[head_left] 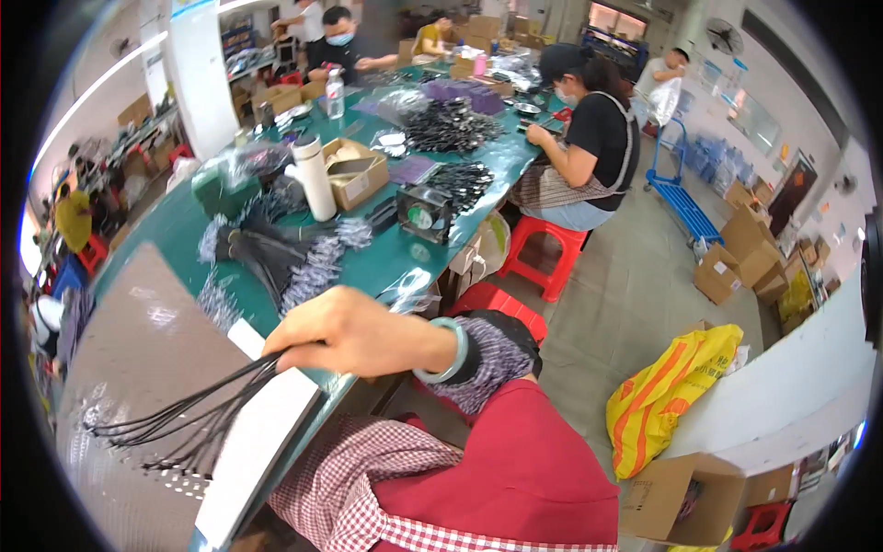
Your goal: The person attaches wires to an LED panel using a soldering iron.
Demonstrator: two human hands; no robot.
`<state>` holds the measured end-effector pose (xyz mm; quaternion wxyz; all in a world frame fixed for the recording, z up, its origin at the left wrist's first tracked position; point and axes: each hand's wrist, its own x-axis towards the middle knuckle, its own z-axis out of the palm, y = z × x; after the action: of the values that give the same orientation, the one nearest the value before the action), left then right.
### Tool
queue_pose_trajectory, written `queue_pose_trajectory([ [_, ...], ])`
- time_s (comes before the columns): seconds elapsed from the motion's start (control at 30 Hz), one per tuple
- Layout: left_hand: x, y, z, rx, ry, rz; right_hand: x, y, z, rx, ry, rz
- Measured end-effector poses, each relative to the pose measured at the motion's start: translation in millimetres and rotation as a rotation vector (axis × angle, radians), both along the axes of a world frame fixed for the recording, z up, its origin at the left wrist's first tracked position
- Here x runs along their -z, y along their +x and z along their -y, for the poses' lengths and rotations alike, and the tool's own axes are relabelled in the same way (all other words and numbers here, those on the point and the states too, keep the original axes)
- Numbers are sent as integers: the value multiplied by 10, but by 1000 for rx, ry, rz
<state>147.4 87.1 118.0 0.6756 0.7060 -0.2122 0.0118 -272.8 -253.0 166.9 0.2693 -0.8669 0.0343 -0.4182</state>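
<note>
Head view: the right hand (354, 333) reaches leftward across the right edge of the green-topped counter (382, 267), back of the hand upward, a pale green round bangle (461, 348) at its wrist. Bent fingers pinch one end of a bunch of thin black flexible cords (198, 405), which trails over the flat grey-brown sheet (138, 340) at the counter's near end. The left hand is outside the view; its state cannot be told.

green table (377, 267), red stool (549, 235), grey floor (598, 317)
</note>
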Motion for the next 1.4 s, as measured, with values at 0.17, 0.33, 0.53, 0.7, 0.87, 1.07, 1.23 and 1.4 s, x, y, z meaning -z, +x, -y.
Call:
queue_pose_trajectory([
  [0.17,469,227,-161,24,-104,-378,178,225,442,164,-25,-107],
  [0.33,982,178,477,-328,68,-25,850,638,1171,309,-4,-324],
  [0.53,1158,-115,343,-506,-93,-100,1248,1061,1541,383,-97,-446],
  [0.7,734,-689,603,-423,-247,-196,1182,1202,1560,420,-91,-417],
  [0.87,850,-988,865,-12,-377,-322,852,1245,1408,498,-228,-392],
  [1.07,1194,-1126,978,3,-508,-550,822,825,1510,644,-326,-869],
  [1.23,1195,-1230,999,-50,-575,-532,634,1484,881,159,-28,-464],
  [1.4,1166,-1340,1017,-130,-561,-513,1081,2526,253,-169,-3,-464],
])
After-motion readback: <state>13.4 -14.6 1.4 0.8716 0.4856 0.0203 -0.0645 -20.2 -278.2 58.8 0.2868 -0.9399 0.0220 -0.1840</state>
